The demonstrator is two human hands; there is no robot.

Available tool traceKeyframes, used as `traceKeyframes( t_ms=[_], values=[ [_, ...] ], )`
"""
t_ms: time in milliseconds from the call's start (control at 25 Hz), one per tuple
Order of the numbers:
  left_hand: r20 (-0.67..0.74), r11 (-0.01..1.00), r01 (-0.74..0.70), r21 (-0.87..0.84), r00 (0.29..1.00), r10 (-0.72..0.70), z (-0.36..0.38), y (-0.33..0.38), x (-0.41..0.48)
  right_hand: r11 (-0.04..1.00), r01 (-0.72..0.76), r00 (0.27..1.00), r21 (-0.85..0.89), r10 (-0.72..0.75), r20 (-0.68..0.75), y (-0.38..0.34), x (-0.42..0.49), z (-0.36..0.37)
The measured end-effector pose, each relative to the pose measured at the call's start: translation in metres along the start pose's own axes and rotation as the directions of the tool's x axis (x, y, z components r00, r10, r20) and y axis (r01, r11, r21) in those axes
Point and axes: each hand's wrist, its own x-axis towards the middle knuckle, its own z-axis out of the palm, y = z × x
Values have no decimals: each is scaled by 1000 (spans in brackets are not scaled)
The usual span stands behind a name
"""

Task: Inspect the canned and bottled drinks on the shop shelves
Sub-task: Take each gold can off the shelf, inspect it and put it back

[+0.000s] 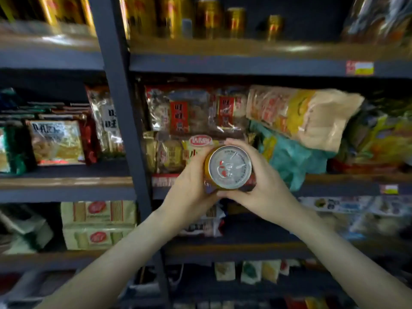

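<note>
Gold can (229,167) at frame centre, left hand (189,186) & right hand (265,188) curled round its sides: prob rigid, smooth, slippery w/ weight if full, so grip mid-body.

The top shelf (245,65) is filled with gold cans (209,18) at left; open room is left between the last small can (275,27) and a bag (379,18) at far right. The right middle bay is packed with snack bags (301,117). The bays are parted by a post (120,108). Free space is seen above the left packets (55,141). Nearer, the way is blocked by the held can (229,167), the left hand (189,186) and the right hand (265,188).
</note>
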Motion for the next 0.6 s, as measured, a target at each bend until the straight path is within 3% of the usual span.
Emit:
traceKeyframes(
  t_ms=[80, 120, 200, 280, 440, 480, 520, 600],
  values=[
    [94, 946, 305, -112, 951, -295, 3, 11, -15, 993, -74, 994, 94, 65, 90, 12, -10, 5],
    [134, 862, 476, -176, 879, -458, 4, 18, -20, 987, -91, 985, 135, 69, 158, 19, -15, 6],
    [281, 574, 721, -388, 686, -671, 3, 24, -25, 990, -70, 950, 118, 30, 312, 30, -27, 5],
    [469, 255, 789, -560, 555, -687, 2, 25, -27, 999, -21, 915, 30, 7, 404, 37, -36, 6],
    [658, -52, 782, -621, 483, -577, 5, 28, -20, 968, 225, 961, -109, -202, 190, 50, -39, 22],
    [677, -66, 801, -595, 456, -577, 7, 27, -18, 964, 242, 963, -108, -225, 151, 53, -40, 25],
    [688, -5, 850, -527, 423, -590, 7, 28, -16, 971, 224, 969, -82, -213, 130, 55, -41, 26],
    [690, 195, 949, -246, 313, -653, 2, 27, -19, 996, 82, 989, 21, -84, 124, 56, -45, 25]
  ],
)
